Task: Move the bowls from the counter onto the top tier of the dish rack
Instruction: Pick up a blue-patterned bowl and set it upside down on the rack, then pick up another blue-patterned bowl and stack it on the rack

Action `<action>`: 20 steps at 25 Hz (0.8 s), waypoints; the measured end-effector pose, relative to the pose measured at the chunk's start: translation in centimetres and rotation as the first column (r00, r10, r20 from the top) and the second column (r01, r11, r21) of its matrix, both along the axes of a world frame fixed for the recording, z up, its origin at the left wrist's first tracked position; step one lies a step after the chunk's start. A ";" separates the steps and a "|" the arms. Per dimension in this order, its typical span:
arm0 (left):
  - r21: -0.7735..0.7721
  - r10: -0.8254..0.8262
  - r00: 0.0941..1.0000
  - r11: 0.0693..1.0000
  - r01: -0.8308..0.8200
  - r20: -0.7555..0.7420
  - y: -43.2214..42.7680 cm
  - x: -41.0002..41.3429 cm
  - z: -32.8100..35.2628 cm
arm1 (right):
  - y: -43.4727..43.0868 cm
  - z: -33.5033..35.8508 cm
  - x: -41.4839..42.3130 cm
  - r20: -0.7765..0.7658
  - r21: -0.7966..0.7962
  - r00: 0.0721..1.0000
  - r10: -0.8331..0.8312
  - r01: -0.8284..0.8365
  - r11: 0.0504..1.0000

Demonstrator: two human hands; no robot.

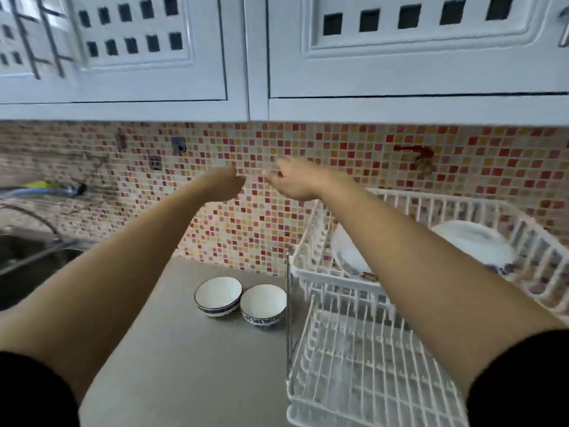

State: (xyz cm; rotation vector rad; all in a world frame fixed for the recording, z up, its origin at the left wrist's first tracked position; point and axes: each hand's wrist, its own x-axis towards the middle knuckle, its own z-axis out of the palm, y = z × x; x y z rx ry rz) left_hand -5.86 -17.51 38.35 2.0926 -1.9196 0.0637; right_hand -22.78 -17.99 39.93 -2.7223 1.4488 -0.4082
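Observation:
Two white bowls with blue patterned rims stand side by side on the grey counter (172,365): the left bowl (218,295) and the right bowl (263,304), the latter close to the rack's metal post. The white wire dish rack (348,365) stands to the right; its top tier (523,229) holds two white bowls or plates (474,245). Both arms are stretched forward, high above the counter in front of the tiled wall. My left hand (222,183) is curled into a fist, holding nothing. My right hand (292,179) has loosely bent fingers and holds nothing.
A metal sink (27,257) with a tap lies at the left. White wall cabinets (246,57) hang overhead. The mosaic backsplash carries small hooks and a red hook (415,154). The rack's lower tier (363,380) holds nothing visible.

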 end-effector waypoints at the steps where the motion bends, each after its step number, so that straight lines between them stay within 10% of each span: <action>1: 0.000 0.030 1.000 1.000 -0.030 0.004 0.2 2.3 -0.3 | -0.1 -0.5 2.7 0.007 0.015 1.000 0.013 -0.013 1.000; 12: 0.215 0.086 0.996 0.973 -0.082 -0.010 -2.6 14.3 -11.3 | -5.3 -15.0 16.6 0.366 0.203 0.841 -0.400 0.347 0.916; 20: 0.442 0.097 0.972 0.897 0.008 -0.214 -7.9 12.2 -25.3 | -8.0 -28.1 12.7 0.291 0.467 0.594 -0.749 0.596 0.654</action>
